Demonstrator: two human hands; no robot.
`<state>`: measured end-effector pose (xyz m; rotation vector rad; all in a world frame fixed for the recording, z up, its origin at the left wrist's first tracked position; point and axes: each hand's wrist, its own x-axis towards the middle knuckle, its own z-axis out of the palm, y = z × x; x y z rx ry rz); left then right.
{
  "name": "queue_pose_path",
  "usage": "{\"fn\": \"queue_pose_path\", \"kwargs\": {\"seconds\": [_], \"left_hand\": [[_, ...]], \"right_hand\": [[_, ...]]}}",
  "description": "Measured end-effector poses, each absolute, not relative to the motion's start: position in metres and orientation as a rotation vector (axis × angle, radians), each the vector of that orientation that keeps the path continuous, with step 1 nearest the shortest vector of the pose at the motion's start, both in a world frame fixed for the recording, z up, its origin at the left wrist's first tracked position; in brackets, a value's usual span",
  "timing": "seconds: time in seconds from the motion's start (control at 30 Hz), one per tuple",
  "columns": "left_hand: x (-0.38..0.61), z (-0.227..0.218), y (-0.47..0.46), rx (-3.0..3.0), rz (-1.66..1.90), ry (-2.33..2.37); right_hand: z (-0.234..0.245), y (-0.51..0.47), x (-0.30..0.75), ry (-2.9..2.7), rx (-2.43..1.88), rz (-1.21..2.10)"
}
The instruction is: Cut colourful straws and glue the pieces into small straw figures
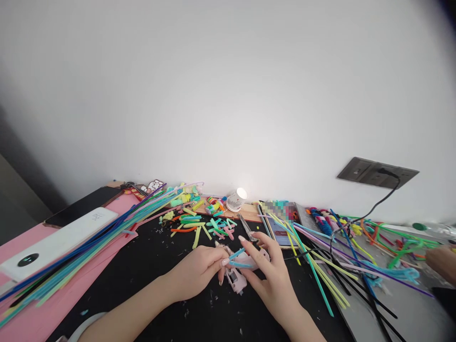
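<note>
We are holding a light blue pipe cleaner point(237, 254) over the black worktop point(192, 318), its two strands fanning from the left hand point(197, 273) toward the right hand point(272, 269). Our left grip is closing thumb and fingers on the point where the strands are meeting; our right fingers are standing apart around the free ends, and we cannot tell whether that grip is pressing on anything. For handling this well, we are judging it best to be pinching close to the meeting point, bending the wire core gently and spacing both strands evenly, without crushing the fuzz. A pale pink device point(237, 282), perhaps a glue gun, is lying under our fingers, so we are treating its tip as possibly hot and minding our fingertips.

As for containers, a white paper cup point(235, 200) is standing near the wall, apparently upside down, hiding anything beneath it. A clear bottle point(440, 231) with a green cap point(419, 227) is lying at the far right, and we cannot be making out its contents. Short pipe-cleaner offcuts point(190, 219) are lying loose on the worktop, outside any container
</note>
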<state>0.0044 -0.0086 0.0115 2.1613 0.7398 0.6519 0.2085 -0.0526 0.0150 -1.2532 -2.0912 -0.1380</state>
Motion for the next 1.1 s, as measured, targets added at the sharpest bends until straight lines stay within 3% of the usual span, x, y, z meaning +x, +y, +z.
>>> {"fn": "queue_pose_path", "kwargs": {"seconds": [0.67, 1.1], "left_hand": [[0.0054, 0.0128, -0.0108, 1.969, 0.655, 0.719], [0.0026, 0.0082, -0.0077, 2.24, 0.688, 0.744]], "right_hand": [[0.0157, -0.0521, 0.2065, -2.062, -1.148, -0.09], [0.0111, -0.0511, 0.2083, -2.043, -1.162, 0.094]]}}
